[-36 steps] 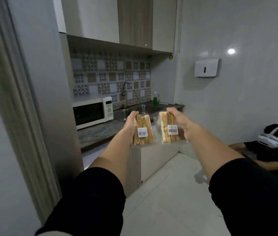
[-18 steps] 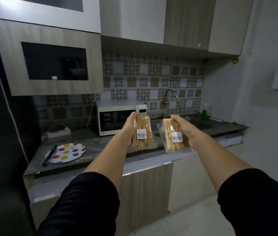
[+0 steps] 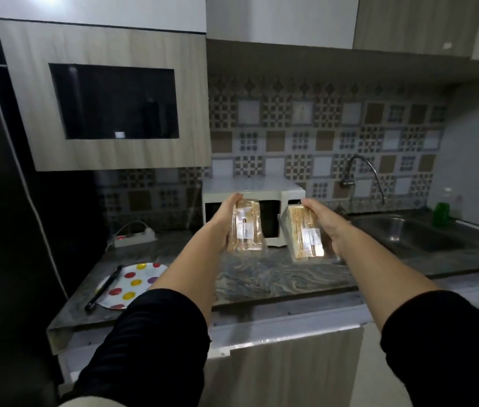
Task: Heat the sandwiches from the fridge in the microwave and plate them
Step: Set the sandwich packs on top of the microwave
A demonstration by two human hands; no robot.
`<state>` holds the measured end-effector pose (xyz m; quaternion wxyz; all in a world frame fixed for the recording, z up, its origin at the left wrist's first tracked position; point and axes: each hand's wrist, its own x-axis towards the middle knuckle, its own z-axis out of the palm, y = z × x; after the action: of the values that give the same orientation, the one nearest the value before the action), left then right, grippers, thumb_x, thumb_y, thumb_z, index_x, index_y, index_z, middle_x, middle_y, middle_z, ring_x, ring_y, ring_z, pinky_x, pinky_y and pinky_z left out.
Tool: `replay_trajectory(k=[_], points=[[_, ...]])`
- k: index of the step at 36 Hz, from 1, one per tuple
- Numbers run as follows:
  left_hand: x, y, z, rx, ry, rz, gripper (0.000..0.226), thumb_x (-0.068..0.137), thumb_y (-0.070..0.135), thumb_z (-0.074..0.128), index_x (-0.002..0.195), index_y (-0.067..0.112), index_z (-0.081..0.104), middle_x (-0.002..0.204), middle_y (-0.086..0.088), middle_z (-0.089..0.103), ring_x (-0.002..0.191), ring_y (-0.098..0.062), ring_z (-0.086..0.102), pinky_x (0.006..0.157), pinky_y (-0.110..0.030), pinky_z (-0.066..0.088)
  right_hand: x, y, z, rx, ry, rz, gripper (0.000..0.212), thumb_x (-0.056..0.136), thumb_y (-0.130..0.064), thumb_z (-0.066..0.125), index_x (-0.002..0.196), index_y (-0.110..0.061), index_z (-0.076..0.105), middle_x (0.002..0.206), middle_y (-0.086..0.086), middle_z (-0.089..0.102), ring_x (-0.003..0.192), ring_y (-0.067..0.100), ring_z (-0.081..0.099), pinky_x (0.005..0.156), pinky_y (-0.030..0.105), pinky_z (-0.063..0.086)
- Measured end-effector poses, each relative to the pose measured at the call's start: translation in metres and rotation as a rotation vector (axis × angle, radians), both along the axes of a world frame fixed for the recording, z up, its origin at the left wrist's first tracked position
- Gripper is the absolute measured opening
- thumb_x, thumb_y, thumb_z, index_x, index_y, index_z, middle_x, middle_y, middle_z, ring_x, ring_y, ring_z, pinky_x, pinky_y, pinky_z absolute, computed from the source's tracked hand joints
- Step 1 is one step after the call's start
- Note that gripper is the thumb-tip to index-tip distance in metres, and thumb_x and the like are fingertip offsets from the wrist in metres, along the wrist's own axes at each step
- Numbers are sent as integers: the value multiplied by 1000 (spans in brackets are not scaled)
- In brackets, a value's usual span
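Flanking microwave (image 3: 251,191): plate (image 3: 141,274) (pen-topped (image 3: 103,288)), sink (image 3: 408,235).

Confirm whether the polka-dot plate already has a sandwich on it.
No: the polka-dot plate bears only a black pen across its edge, while both packaged sandwiches are held up, in the left hand and the right hand.

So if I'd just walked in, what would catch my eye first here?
Most likely the two packaged sandwiches held out at the centre: the left hand grips one sandwich pack and the right hand grips the other sandwich pack, both above the counter. Right behind them stands the white microwave. At the counter's left end lies a polka-dot plate.
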<state>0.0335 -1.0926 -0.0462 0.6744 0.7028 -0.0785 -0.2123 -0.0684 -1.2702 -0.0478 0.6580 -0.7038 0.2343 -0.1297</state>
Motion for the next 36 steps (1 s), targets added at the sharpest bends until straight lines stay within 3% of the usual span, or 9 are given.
replay_trajectory(k=[5,8,11,14,17,21,27,32,36], points=[[75,-21,13,-8,2,4,63,76,67,50,109,14,61,92,-12,66,80,-27,63,94,-42,49,69,-19,10,-24,-40,20,39,88,-53,53,98,-18,68,106,8,62,79,19,55,70,28,41],[108,-34,17,-11,-16,36,72,78,65,50,129,15,53,118,-14,60,96,-29,62,102,-47,43,105,-34,16,-52,-38,4,47,88,-54,53,115,-18,65,110,5,58,85,18,52,75,29,38],[146,-48,12,6,-5,39,105,51,75,58,139,20,47,146,-15,44,129,-36,48,106,-53,37,144,-50,19,-34,-4,-14,47,82,-61,56,103,-20,66,119,10,60,102,24,55,82,32,41],[181,-60,10,-15,5,71,87,65,72,57,129,14,54,128,-16,59,106,-33,61,99,-49,46,184,-65,19,-22,-5,-19,42,83,-58,57,98,-21,67,102,8,65,85,22,58,72,27,43],[214,-75,7,-35,-20,95,55,85,62,50,108,13,58,90,-11,65,72,-25,63,73,-35,53,227,-81,15,-17,7,4,47,76,-61,62,89,-17,67,98,11,70,83,24,65,77,34,52],[257,-97,4,-18,-25,107,47,88,58,51,99,14,58,84,-9,64,68,-23,62,62,-31,50,284,-108,14,-5,-11,38,47,74,-61,64,89,-17,67,92,10,70,75,24,66,79,37,55],[330,-133,12,-80,-44,187,63,82,63,55,119,11,58,92,-10,68,75,-26,66,77,-36,55,378,-151,23,-31,-19,116,46,73,-64,61,80,-19,66,85,8,69,72,23,66,76,34,54],[466,-162,-25,-53,-37,302,121,28,88,63,127,19,58,128,-13,62,114,-36,60,100,-49,43,447,-176,19,-28,-24,156,49,75,-61,62,88,-15,68,88,10,71,71,24,68,76,33,56],[514,-173,-45,3,-29,330,132,15,91,63,128,22,59,131,-12,61,116,-35,59,101,-49,43,486,-187,7,0,17,160,56,73,-61,66,102,-14,67,84,10,72,67,25,69,72,34,58]])
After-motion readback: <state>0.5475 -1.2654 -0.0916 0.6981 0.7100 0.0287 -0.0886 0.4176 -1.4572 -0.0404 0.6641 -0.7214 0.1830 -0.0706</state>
